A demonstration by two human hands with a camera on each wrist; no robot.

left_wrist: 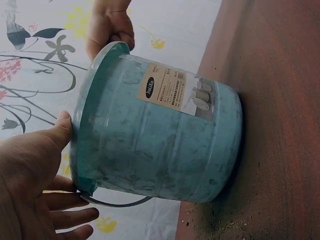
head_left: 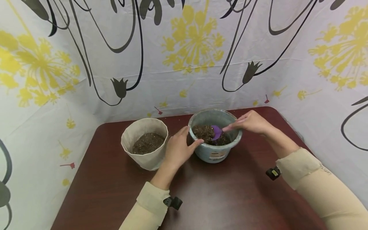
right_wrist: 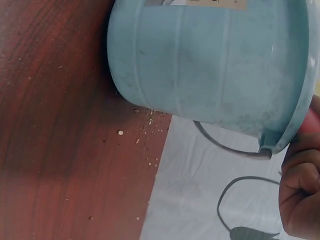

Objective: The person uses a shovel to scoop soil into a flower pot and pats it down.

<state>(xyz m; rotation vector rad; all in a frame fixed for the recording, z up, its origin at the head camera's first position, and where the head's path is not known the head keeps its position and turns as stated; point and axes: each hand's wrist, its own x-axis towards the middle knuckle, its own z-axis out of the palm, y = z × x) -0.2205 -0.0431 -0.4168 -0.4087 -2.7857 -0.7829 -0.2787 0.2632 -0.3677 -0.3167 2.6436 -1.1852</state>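
A blue-green plastic bucket [head_left: 206, 152] stands on the table with dark soil [head_left: 202, 132] inside, heaped at its left. My left hand [head_left: 179, 147] rests on the bucket's left rim, thumb against the edge and the other fingers fairly straight beside it in the left wrist view. Over the right rim, my right hand [head_left: 253, 123] grips a small purple trowel [head_left: 217, 132] whose blade is down in the soil. In the right wrist view the curled fingers [right_wrist: 302, 182] show beside the rim, and part of a reddish handle is visible.
A whitish pot [head_left: 148, 161] partly filled with soil [head_left: 148, 143] stands left of the bucket, close to my left hand. The bucket's thin handle [left_wrist: 117, 204] hangs down. Soil crumbs [right_wrist: 150, 122] lie on the dark red table [head_left: 230, 191]. Patterned cloth [head_left: 178, 89] surrounds it.
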